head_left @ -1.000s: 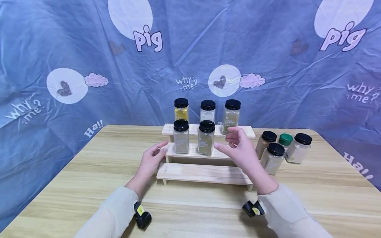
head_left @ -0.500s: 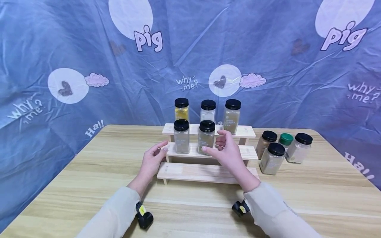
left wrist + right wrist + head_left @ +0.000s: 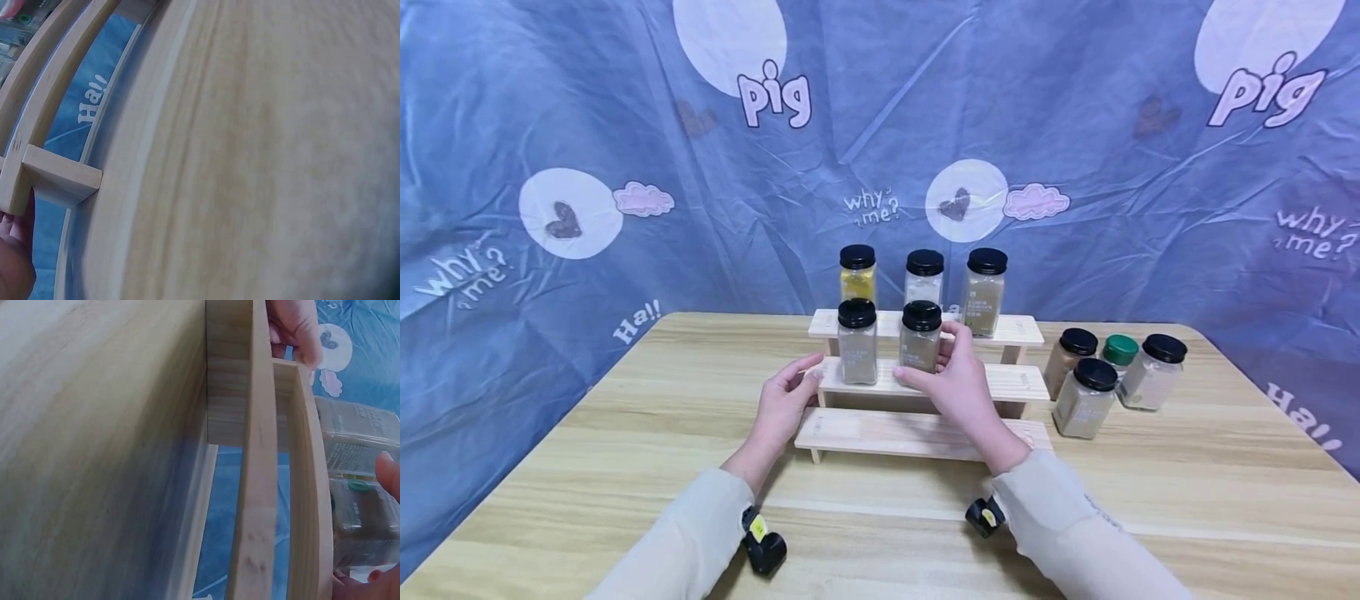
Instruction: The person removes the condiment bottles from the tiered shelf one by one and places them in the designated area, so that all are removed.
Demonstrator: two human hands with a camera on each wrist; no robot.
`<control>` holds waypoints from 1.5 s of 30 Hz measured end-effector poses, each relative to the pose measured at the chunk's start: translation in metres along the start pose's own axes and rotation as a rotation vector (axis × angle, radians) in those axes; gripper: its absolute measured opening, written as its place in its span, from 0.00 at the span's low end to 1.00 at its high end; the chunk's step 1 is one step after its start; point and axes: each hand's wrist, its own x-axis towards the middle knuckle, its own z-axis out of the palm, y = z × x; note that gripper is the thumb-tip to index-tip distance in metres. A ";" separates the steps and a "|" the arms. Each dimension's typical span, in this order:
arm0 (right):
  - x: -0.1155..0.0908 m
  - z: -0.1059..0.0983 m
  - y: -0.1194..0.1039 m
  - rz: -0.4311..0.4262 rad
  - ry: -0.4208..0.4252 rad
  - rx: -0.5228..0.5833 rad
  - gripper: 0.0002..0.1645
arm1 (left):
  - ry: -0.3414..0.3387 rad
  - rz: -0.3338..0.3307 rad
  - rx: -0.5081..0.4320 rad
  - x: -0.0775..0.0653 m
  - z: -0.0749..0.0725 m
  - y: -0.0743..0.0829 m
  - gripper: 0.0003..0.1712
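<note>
My right hand (image 3: 953, 379) is around a black-lidded jar of cumin powder (image 3: 917, 346) on the middle step of a stepped wooden rack (image 3: 917, 433). Its thumb lies across the front of the jar and the fingers reach the right side, partly hidden behind it. In the right wrist view the thumb (image 3: 389, 475) overlaps the cumin jar (image 3: 365, 519). My left hand (image 3: 782, 400) holds the left end of the rack's middle step between thumb and fingers. Just right of it stands a similar jar of greyish powder (image 3: 858, 354).
On the top step stand a yellow-filled jar (image 3: 858, 283), a white-filled jar (image 3: 924, 283) and another cumin jar (image 3: 984, 300). Several jars, one with a green lid (image 3: 1121, 349), stand on the table (image 3: 647, 433) right of the rack. A blue printed cloth (image 3: 820, 125) hangs behind.
My right hand has moved left from beside the top-step cumin jar to the middle-step one and closed around it. My left hand stays at the rack's left end.
</note>
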 end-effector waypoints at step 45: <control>-0.012 0.004 -0.011 -0.098 0.194 -0.080 0.51 | -0.012 -0.008 -0.009 0.000 -0.001 -0.001 0.18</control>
